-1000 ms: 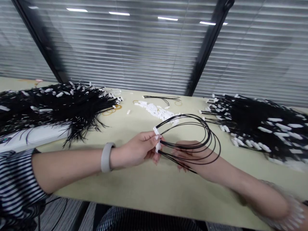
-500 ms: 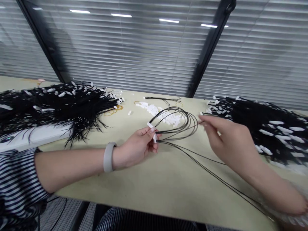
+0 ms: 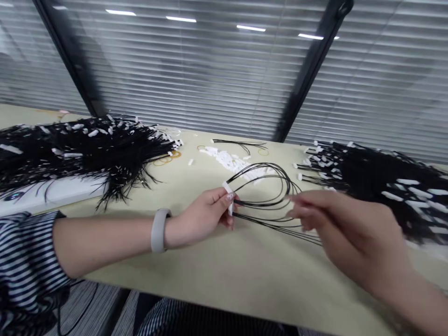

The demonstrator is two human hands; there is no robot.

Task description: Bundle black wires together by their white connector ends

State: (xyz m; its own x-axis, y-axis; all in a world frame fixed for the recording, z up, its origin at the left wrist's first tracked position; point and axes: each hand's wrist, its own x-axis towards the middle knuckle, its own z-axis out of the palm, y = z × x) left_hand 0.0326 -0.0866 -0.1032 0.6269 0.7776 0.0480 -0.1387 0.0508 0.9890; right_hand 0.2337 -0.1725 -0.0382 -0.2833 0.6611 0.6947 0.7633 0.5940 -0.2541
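Between the thumb and fingers of my left hand [image 3: 201, 212] is a white connector [image 3: 227, 187], partly covered by the thumb. Several thin black wires [image 3: 287, 185] come out of its right side; some bend round in a loop, others run off to the right. My right hand [image 3: 357, 235] is closed at the right of the loop, with fingertips pinched on the wires. Its fingers are slightly blurred, so how many wires lie in them cannot be made out. The wires' far ends pass behind this hand.
Small white connectors [image 3: 229, 160] lie scattered beyond the loop, near a separate wired connector [image 3: 241, 142]. Heaps of black wire harnesses lie left [image 3: 115, 144] and right [image 3: 371, 168]. A white device [image 3: 66, 192] sits by the left heap; rubber bands [image 3: 164, 160] lie nearby.
My right hand has moved down and nearer the camera, from one wire end at the loop to the lower wires. The trailing long wires are now gathered toward it. My left hand keeps its hold.
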